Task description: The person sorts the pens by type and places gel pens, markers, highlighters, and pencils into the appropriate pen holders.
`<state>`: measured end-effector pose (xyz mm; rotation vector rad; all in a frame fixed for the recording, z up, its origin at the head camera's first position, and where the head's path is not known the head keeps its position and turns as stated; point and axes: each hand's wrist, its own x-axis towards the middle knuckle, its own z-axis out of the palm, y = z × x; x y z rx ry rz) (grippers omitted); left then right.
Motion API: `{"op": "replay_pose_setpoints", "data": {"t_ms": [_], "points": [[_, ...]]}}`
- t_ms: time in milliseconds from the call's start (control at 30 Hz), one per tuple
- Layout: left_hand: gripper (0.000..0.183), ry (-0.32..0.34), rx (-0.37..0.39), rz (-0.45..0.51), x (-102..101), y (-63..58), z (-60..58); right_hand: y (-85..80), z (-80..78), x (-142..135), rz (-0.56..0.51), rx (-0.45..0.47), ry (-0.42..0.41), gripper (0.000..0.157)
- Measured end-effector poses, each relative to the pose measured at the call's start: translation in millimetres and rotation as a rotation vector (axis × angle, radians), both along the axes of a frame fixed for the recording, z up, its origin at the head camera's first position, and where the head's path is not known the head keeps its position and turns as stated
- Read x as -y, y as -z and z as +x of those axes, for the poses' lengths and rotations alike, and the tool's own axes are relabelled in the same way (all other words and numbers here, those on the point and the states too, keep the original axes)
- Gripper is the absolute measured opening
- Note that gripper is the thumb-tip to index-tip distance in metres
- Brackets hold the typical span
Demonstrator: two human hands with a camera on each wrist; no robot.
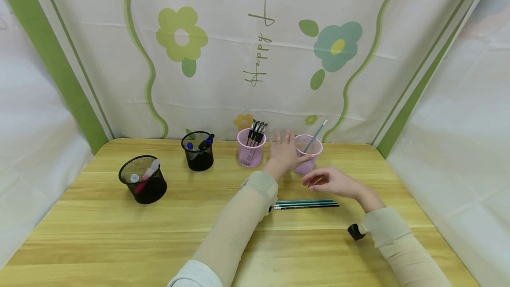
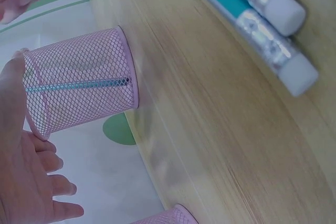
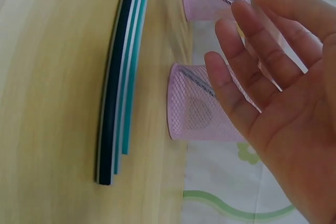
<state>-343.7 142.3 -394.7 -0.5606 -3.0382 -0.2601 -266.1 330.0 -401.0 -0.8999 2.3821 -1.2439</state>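
My left hand [image 1: 283,154] is at the rim of the right pink mesh pen cup [image 1: 304,167], its thumb across the near side and its other fingers stretched out beside it. A single teal pencil [image 1: 316,136] with a white eraser leans inside that cup. Just in front of the cup, my right hand [image 1: 336,183] hovers with loosely bent fingers. Nothing shows in its palm in the right wrist view. Below both hands several teal and dark pencils [image 1: 307,204] lie side by side on the table, their eraser ends [image 2: 298,74] close to the left wrist camera.
A second pink mesh cup [image 1: 250,158] holds several black pens [image 1: 256,134]. Farther left stand a black mesh cup [image 1: 200,160] with blue-capped markers and another black mesh cup [image 1: 149,191] with white and red items. A printed curtain [image 1: 223,87] hangs behind the wooden table [image 1: 119,238].
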Motion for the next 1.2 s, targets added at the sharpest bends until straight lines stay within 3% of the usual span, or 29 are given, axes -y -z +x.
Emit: {"op": "replay_pose_setpoints", "data": {"t_ms": [300,700,867,1200], "points": [[0.111,0.004,0.000,-0.010,0,0.0,-0.2,10.6,0.1,17,0.102,-0.011,-0.059,0.026],[0.112,-0.002,-0.025,-0.027,-1,1.6,-2.6,20.2,-1.6,31,0.236,-0.170,-0.082,0.019],[0.111,0.000,-0.023,-0.027,-1,2.0,-3.2,21.8,-1.7,37,0.263,-0.235,-0.110,0.020],[0.112,0.001,-0.018,-0.027,-1,2.1,-2.9,24.3,-0.6,41,0.282,-0.273,-0.122,0.020]]}}
